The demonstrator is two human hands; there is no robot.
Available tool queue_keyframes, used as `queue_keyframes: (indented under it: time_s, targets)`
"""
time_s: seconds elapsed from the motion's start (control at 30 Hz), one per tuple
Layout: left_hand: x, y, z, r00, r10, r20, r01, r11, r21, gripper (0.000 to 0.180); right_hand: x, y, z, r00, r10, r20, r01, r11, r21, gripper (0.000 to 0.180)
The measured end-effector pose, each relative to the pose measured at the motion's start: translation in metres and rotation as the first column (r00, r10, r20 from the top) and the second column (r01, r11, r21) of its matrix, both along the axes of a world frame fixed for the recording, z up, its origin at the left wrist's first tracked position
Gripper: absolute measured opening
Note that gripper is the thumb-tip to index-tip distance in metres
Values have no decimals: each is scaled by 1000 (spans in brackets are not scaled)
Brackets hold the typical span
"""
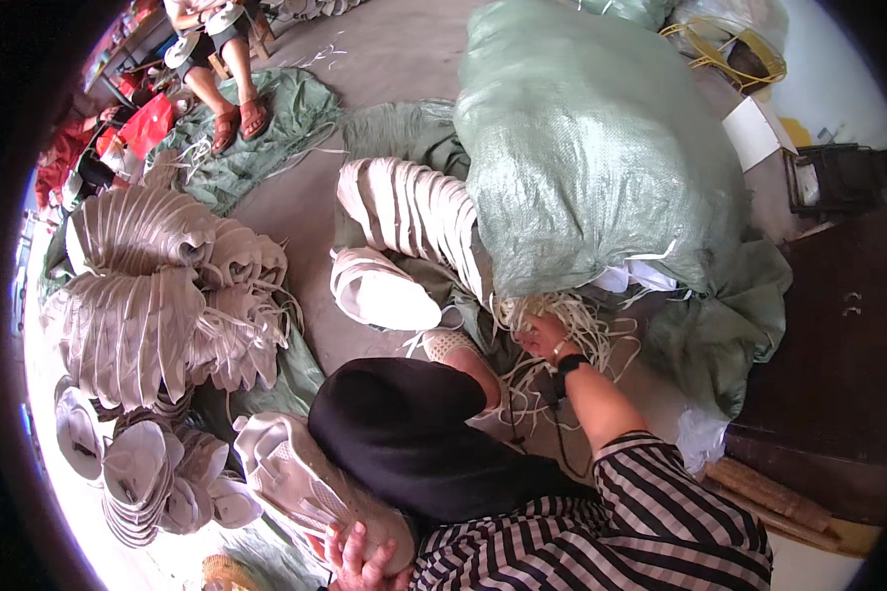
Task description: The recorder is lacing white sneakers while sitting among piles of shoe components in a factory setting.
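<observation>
One mesh shoe upper [301, 461] lies beside the black-trousered leg [404, 424], the left hand [358, 559] clamped on its near end. The right hand [544, 337] sits among loose cream laces [583, 323], its grip too hidden to tell. This upper seems unfinished; nested uppers [123, 330] stand stacked at left, some trailing laces.

black-and-pale striped cloth shirt [522, 554], near; matching sleeve [650, 475], right | plain black cloth legwear [399, 414] | black strap-like wristband [571, 363], bare right hand [542, 337] | pale perforated shoe [449, 345], far
</observation>
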State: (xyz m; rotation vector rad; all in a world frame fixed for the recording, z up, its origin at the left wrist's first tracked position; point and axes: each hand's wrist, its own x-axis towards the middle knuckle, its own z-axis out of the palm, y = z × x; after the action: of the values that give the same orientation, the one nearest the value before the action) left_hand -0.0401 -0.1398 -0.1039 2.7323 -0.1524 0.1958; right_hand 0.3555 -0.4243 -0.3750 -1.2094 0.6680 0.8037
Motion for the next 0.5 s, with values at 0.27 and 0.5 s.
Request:
queue_keyframes:
  time_s: [0.27,0.5]
  targets:
    - [-17,0,14,997,67,-33,-63,991,120,55,-26,64,26,944,231,235,-239,971,6,29]
    - [-9,-2,9,999,41,0,-41,985,168,55,-119,-4,-28,147,971,186,-440,233,-867,46]
